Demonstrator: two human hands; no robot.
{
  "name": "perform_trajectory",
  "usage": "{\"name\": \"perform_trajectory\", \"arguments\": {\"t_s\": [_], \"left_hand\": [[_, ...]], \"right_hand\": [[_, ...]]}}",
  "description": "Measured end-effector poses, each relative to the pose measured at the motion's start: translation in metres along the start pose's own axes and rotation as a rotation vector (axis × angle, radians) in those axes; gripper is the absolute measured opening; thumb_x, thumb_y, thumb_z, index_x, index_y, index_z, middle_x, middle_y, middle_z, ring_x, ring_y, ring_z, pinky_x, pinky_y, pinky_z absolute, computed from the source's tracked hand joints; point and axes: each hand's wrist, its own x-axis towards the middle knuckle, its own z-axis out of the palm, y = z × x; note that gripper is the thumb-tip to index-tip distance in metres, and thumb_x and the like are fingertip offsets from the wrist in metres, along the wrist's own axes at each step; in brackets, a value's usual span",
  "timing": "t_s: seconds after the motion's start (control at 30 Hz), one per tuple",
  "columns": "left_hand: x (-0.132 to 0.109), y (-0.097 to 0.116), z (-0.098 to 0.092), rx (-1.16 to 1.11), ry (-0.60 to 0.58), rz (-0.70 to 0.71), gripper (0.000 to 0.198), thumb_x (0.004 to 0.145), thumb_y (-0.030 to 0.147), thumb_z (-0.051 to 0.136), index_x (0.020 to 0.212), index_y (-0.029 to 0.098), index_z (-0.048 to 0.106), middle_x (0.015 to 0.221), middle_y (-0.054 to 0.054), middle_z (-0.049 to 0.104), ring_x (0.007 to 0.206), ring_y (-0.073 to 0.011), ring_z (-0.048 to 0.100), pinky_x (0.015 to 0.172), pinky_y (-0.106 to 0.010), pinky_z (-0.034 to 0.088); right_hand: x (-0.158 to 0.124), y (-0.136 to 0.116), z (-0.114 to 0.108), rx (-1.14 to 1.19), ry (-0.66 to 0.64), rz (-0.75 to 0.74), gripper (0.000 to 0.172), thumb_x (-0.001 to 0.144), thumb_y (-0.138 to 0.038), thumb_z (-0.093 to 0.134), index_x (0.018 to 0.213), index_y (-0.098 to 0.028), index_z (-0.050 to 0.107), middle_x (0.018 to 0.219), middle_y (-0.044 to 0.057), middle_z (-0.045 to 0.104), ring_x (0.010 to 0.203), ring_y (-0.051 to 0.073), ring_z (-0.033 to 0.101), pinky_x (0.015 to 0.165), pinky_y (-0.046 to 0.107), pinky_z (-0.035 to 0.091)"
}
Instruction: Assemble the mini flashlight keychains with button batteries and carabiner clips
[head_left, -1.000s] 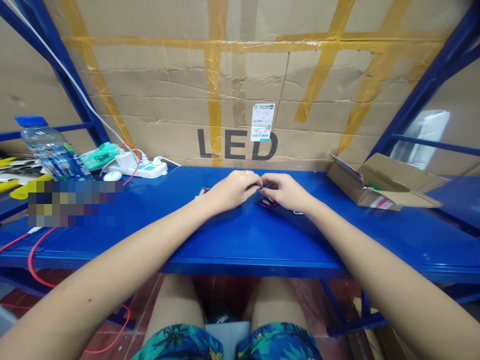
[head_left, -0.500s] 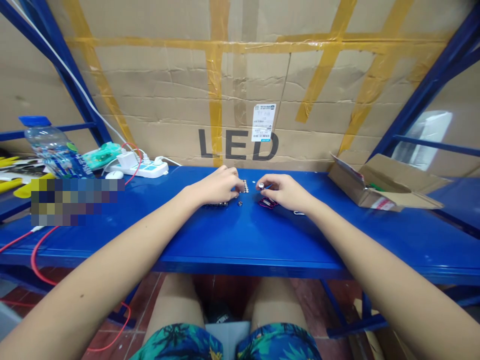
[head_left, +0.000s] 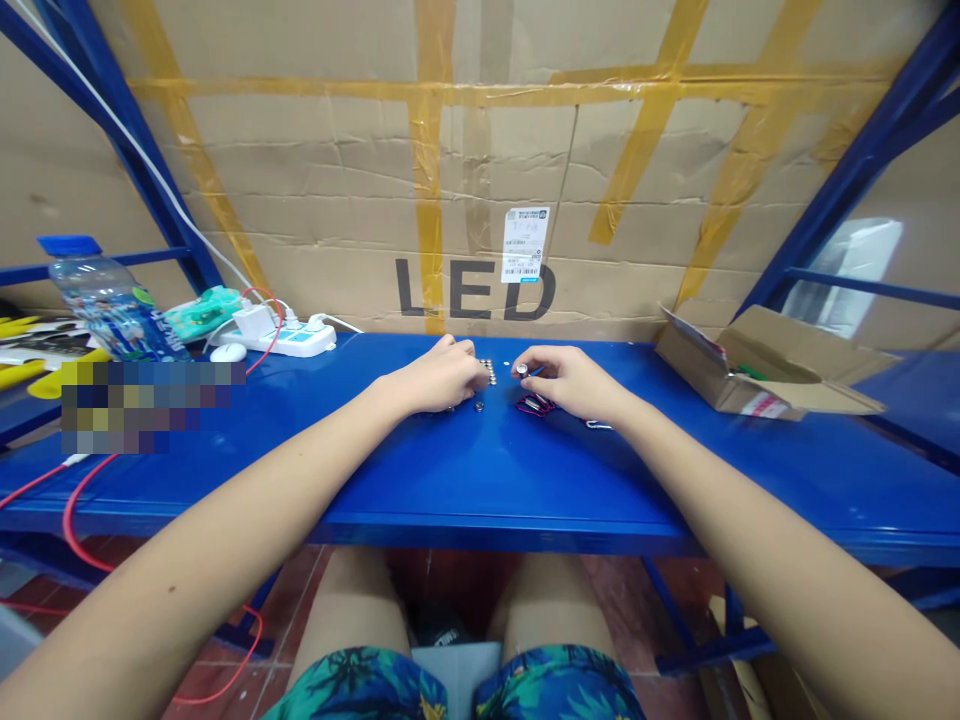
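Right grip tight on a small round silver disc; left grip unclear, over shiny metal discs

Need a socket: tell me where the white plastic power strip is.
Head view, left side: the white plastic power strip lies at the back of the blue metal shelf, beside a white oval mouse, left of the left hand.
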Motion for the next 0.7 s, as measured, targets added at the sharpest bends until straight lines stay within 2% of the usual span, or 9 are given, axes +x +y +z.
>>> {"name": "perform_trajectory", "arguments": {"t_s": [0.17,0.33,0.53,0.7], "left_hand": [[0.003,-0.001,0.004,-0.12,-0.08,-0.049,0.021,0.08,0.012,0.059,0.094,0.021,0.073,0.088,-0.005,0.069,0.097,-0.0241,0.048,0.086,-0.036,0.031],[0.004,-0.007,0.008,-0.175,-0.136,-0.109,0.026,0.087,0.021,0.053,0.103,0.023,0.074,0.092,-0.008,0.065,0.101,-0.0266,0.046,0.089,-0.038,0.035],[0.007,-0.005,0.011,-0.123,-0.187,-0.147,0.026,0.087,0.017,0.048,0.095,0.019,0.073,0.092,-0.011,0.058,0.098,-0.0275,0.047,0.087,-0.04,0.039],[0.005,-0.002,0.004,-0.124,-0.169,-0.176,0.019,0.087,0.028,0.055,0.095,0.02,0.07,0.096,-0.01,0.058,0.099,-0.0273,0.048,0.086,-0.038,0.041]], "right_hand": [[0.0,-0.001,0.0,-0.022,-0.014,-0.002,0.014,0.079,-0.023,0.058,0.087,-0.018,0.067,0.093,0.006,0.072,0.087,0.02,0.066,0.082,0.036,0.051],[0.0,-0.003,0.0,-0.033,-0.024,0.004,0.013,0.078,-0.022,0.057,0.087,-0.019,0.066,0.092,0.005,0.072,0.087,0.02,0.066,0.08,0.035,0.051],[0.0,-0.001,0.001,-0.037,-0.024,-0.011,0.012,0.078,-0.021,0.058,0.087,-0.019,0.066,0.09,0.005,0.072,0.086,0.02,0.067,0.078,0.034,0.051],[0.001,0.002,0.001,-0.06,-0.027,-0.025,0.012,0.079,-0.02,0.058,0.087,-0.019,0.066,0.09,0.004,0.072,0.085,0.019,0.067,0.079,0.033,0.051]]}}
